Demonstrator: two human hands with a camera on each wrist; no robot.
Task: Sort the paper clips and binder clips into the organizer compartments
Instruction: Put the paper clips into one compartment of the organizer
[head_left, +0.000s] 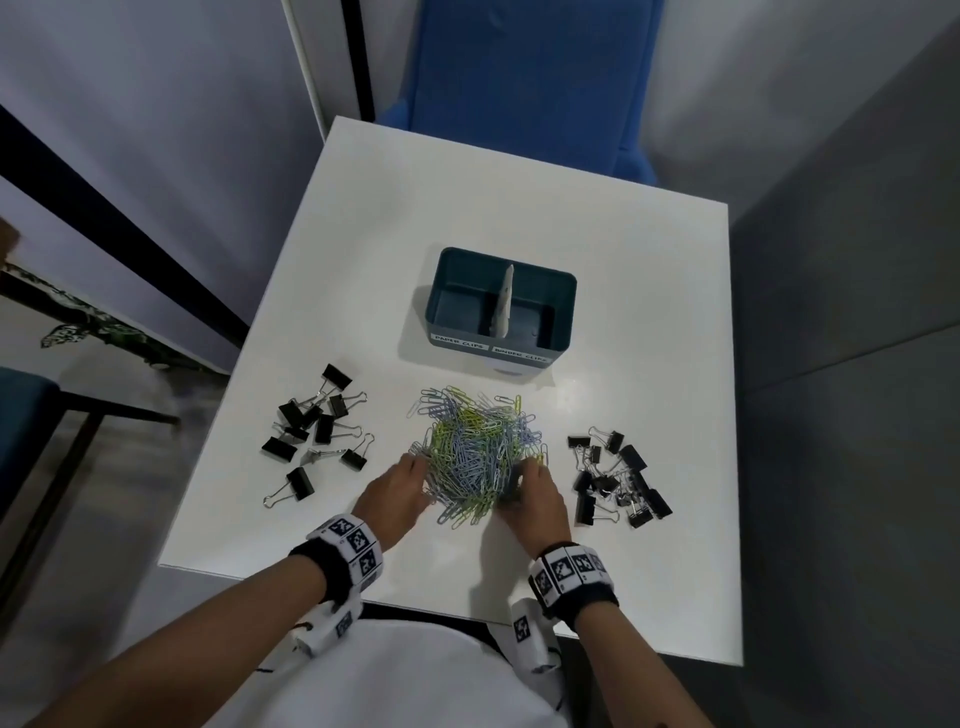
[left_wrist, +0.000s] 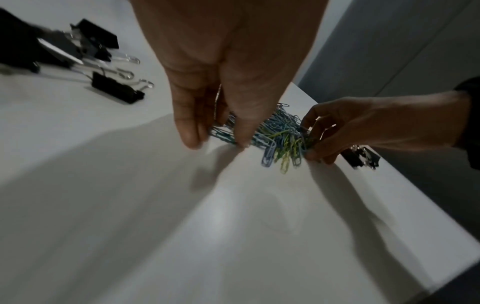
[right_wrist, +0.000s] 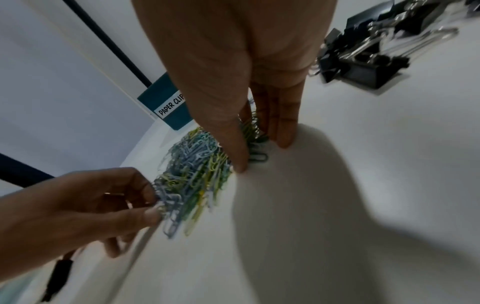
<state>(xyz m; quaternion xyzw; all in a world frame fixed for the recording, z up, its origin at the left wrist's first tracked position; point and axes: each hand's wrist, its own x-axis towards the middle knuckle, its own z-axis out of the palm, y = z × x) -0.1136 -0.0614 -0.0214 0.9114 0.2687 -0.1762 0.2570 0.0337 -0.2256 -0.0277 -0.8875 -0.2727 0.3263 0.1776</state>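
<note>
On the white counter (head_left: 597, 270): one heap of paper clips (head_left: 475, 457) at centre, with your left hand (head_left: 397, 491) and right hand (head_left: 535, 501) cupped against its near flanks, fingers curled into the clips, so each grip is gathering but not yet lifting. Binder clips (head_left: 317, 431) lie in separate groups well to either side. The organizer (head_left: 498, 306) stands directly beyond the heap, both compartments apparently empty; the paper-clip compartment is its left half, so the scoop likely travels forward and slightly left, nearer your left hand.

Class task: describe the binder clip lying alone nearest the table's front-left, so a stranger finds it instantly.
Start at the white square table, then the scattered group of black metal binder clips left of the coloured paper-clip pile. The single black binder clip lies nearest the person, apart from the group.
</note>
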